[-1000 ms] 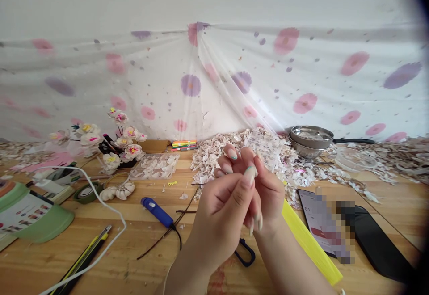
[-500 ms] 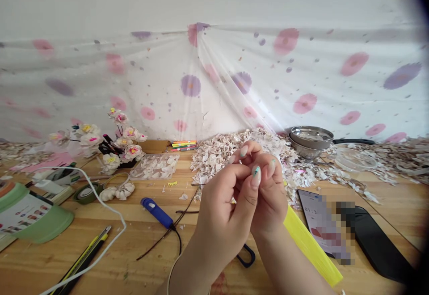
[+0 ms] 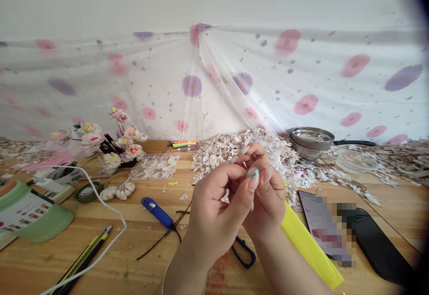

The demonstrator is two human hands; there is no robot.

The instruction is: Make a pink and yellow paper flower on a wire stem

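Both hands are raised together over the wooden table point(image 3: 134, 241) at centre. My left hand point(image 3: 214, 210) curls its fingers and thumb into a pinch on a small pale petal piece point(image 3: 226, 196) that shows between thumb and palm. My right hand point(image 3: 264, 192) presses against it, fingers bent and closed on the same small piece. Behind the hands lies a heap of white and pink petal scraps point(image 3: 228, 149).
Near the hands: a blue-handled tool point(image 3: 157, 211) with dark cord, scissors handle point(image 3: 244, 254), yellow strip point(image 3: 308, 246), phone point(image 3: 326, 228) and dark case point(image 3: 378, 246). Left: paper flowers point(image 3: 124, 145), green tape roll point(image 3: 86, 192), green lid point(image 3: 33, 217), white cable. Back right: steel bowls point(image 3: 311, 141).
The fingers of my right hand, stretched upward a second ago, have curled down and closed. Both hands have sunk slightly and the petal piece now shows under my left thumb.
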